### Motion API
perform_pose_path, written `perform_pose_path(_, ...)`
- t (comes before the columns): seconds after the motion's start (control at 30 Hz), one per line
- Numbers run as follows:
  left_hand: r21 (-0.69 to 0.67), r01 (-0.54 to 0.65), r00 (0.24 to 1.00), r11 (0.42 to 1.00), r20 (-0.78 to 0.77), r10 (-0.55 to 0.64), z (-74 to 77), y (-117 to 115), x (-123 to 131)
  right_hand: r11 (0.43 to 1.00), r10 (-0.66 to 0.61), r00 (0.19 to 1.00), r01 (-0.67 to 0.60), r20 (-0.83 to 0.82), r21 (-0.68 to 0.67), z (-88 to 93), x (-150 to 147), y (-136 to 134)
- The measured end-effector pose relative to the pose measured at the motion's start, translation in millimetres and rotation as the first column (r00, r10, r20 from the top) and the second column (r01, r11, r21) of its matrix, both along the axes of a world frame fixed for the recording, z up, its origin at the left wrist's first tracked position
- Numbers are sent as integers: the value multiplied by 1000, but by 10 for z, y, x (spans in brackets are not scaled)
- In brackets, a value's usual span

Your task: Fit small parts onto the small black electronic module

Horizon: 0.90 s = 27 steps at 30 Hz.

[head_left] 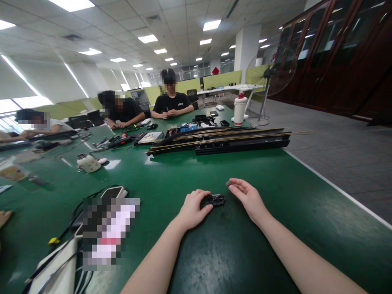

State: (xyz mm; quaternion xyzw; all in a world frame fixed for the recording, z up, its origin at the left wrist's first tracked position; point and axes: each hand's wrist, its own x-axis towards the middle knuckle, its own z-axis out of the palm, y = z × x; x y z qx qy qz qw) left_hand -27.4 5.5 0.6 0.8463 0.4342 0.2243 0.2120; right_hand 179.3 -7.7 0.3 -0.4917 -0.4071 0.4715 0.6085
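Note:
On the green table (214, 261) in front of me lies a small black plastic part (217, 199) with tiny metallic details on top. My left hand (194, 209) is closed around its left end, thumb in front and fingers behind. Just to the right and a little farther away, my right hand (246, 197) pinches a small grey piece with a reddish spot (228, 183) between thumb and fingertips. That piece is held apart from the black part; its exact kind is too small to make out.
Long black rails (245, 145) with thin brass-coloured rods lie across the table beyond my hands. At left are a blurred-out phone-like screen (113, 232), cables and a patterned mug (88, 162). A white bottle (239, 110) stands at the far right edge. Several people sit opposite.

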Motion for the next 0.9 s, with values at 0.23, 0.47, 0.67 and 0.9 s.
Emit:
perform_pose_path(0.23,13,14,1000,1000,1,-14,-14,5,-4,988,128,941,-148,314,42,-10,-45,-60)
perform_pose_path(0.47,12,19,1000,1000,4,-19,-22,11,-3,947,99,747,-273,658,168,0,-81,-116)
perform_pose_path(0.67,-8,22,999,1000,-38,-22,-6,7,8,916,120,540,-383,833,117,22,-71,-105)
perform_pose_path(0.9,14,19,999,1000,-47,-18,-39,19,3,897,127,456,-431,881,94,34,-60,-132)
